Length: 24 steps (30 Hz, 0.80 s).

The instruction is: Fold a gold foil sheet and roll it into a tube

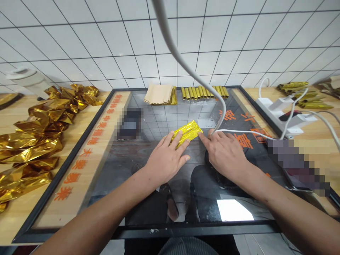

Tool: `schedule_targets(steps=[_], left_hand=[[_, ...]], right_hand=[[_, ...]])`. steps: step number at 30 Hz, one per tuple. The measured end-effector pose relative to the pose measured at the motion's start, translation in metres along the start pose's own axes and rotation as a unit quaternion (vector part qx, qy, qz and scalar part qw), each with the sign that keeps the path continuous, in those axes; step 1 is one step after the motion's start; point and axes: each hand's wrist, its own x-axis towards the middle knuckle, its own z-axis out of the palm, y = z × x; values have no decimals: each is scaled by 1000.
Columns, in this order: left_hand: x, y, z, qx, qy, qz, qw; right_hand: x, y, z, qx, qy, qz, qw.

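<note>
A grey cable (171, 44) overhangs the desk (108, 180), where the left hand (166, 161) spreads open fingers over gold foil (192, 131); whether the right hand (227, 152) pinches its corner is unclear. Smoothing seems the step, needing even pressure next.

I think I am looking into a small shop, maybe one for lottery tickets. Big orange words (243, 141) run along the glass table top (111, 170), and some seem to be about winning prizes. A black frame (170, 232) goes around the glass. White tiles (191, 35) cover the wall behind it.
</note>
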Motion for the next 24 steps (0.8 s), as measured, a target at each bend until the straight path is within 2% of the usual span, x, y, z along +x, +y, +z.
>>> schedule_targets(steps=[10,14,17,24], left_hand=[[1,1,-2,1,-6,-5,1000],[0,2,0,-1,3,-7,1000],[-1,2,1,0,8,-10,1000],[0,3,-2,8,-4,-11,1000]], right_hand=[[6,0,8,4,50,20,999],[15,-5,21,57,101,-19,993],[21,-4,32,94,101,-37,990],[25,5,40,104,91,16,990]])
